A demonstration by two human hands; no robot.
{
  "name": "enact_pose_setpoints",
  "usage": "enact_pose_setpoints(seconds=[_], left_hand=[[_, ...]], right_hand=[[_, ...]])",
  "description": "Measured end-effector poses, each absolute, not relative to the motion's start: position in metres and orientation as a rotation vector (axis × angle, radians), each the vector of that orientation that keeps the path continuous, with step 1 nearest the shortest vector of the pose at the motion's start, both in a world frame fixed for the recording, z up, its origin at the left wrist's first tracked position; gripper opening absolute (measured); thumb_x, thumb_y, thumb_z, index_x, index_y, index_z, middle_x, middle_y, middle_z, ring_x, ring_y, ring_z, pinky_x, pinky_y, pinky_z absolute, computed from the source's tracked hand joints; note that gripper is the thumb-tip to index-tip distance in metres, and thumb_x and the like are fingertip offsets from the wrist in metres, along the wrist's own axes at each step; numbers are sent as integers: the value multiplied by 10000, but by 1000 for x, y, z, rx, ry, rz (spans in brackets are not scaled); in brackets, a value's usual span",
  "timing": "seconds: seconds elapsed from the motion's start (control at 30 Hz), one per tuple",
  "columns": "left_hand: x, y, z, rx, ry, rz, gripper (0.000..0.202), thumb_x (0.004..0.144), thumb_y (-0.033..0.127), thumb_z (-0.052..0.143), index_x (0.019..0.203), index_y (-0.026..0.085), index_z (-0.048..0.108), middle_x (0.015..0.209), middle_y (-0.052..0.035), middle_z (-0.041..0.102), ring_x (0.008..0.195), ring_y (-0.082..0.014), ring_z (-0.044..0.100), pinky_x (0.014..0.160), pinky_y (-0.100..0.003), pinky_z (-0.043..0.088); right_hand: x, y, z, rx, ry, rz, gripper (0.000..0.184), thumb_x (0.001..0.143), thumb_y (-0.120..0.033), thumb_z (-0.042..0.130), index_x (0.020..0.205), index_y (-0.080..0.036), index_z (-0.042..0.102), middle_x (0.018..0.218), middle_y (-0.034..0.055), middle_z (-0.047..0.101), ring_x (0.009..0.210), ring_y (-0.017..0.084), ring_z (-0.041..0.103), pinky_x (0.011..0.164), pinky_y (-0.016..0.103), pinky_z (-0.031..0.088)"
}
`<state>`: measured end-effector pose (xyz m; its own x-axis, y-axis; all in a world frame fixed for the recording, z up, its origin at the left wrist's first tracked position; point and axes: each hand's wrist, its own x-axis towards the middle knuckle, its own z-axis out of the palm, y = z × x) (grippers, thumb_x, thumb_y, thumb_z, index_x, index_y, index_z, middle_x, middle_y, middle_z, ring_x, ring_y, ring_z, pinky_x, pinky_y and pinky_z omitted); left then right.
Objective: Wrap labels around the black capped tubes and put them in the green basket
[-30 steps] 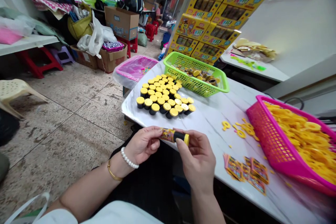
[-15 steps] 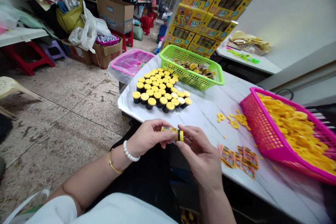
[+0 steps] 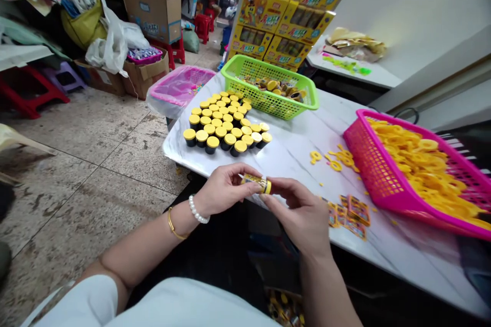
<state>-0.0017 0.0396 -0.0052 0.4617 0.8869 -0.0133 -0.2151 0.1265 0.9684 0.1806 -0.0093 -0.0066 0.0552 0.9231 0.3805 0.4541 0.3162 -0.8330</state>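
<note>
A small bottle with a yellow cap and a yellow printed label (image 3: 253, 182) lies sideways between my two hands, in front of the table edge. My left hand (image 3: 226, 189) is closed around its labelled body. The thumb and fingers of my right hand (image 3: 297, 207) pinch the capped end. Beyond my hands, many similar dark bottles with yellow caps (image 3: 217, 122) stand upright in a close group on the white marbled table (image 3: 291, 143). To the right of my right hand lie several colourful printed packets (image 3: 355, 214).
A green basket (image 3: 303, 108) of small bottles stands at the back, before stacked yellow boxes (image 3: 264, 10). On the right, a pink basket (image 3: 378, 179) holds yellow plastic ring-shaped pieces (image 3: 414, 158); a few loose ones (image 3: 335, 165) lie beside it. A pink tub (image 3: 169, 87) adjoins the table's left edge.
The view has shifted, so the table and baskets appear further left and higher. Both hands still hold the bottle, which has turned slightly, and the right fingers sit closer around the cap.
</note>
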Motion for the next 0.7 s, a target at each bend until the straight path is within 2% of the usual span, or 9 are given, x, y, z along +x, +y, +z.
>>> enact_pose_setpoints(seconds=[0.07,0.17,0.23,0.3,0.37,0.43,0.53,0.6,0.7], left_hand=[[-2,40,-7,1189,738,877,480,762,477,783,1057,120,656,768,-23,651,546,-79,567,474,-192,435],[-3,40,-9,1120,759,819,581,781,555,734,1165,150,573,756,-1,639,492,-97,582,401,-193,421],[-2,39,-10,1124,786,813,533,784,570,721,1081,152,577,620,44,585,419,-80,523,363,-172,382],[0,40,-9,1150,799,826,465,796,565,711,969,153,582,487,80,509,370,-63,461,353,-150,352],[2,42,-7,1150,801,809,459,799,578,703,928,159,569,453,82,507,344,-61,449,339,-143,336],[2,46,-4,1134,804,727,486,785,604,708,917,164,548,480,65,552,330,-70,469,320,-150,339],[1,51,-1,1111,812,651,537,753,627,733,937,171,516,539,38,614,335,-85,508,304,-155,347],[0,52,0,1046,694,641,582,735,658,733,967,169,520,581,20,645,363,-92,541,313,-160,374],[-1,50,-1,875,476,616,603,686,670,767,914,149,563,648,-4,674,390,-73,555,331,-157,397]], right_hand=[[182,-9,-10,-1291,-1537,626,224,807,-263,778,1020,-226,721,897,43,752,789,193,718,730,348,606],[182,-9,-14,-1216,-1555,488,241,775,-223,798,1009,-240,738,963,53,755,886,205,722,821,368,604],[178,-7,-15,-1222,-1559,482,228,749,-236,824,966,-237,755,942,51,766,868,208,727,836,382,608],[172,-4,-16,-1289,-1480,630,225,738,-290,840,937,-221,760,887,47,778,801,204,734,800,388,623],[168,-1,-15,-1319,-1356,834,238,758,-333,830,949,-211,758,859,42,781,771,198,739,776,384,635],[169,1,-12,-1264,-1336,1003,270,781,-331,814,1024,-226,758,885,38,778,777,188,743,775,372,639],[179,1,-7,-1130,-1431,1083,333,791,-270,805,1121,-283,758,1040,39,744,784,166,734,752,348,638],[184,1,-4,-1084,-1449,1010,284,795,-220,797,1067,-303,783,1073,32,714,777,150,723,708,317,634],[185,1,-2,-1052,-1395,933,197,820,-188,772,974,-307,801,978,13,694,724,135,701,623,288,624]])
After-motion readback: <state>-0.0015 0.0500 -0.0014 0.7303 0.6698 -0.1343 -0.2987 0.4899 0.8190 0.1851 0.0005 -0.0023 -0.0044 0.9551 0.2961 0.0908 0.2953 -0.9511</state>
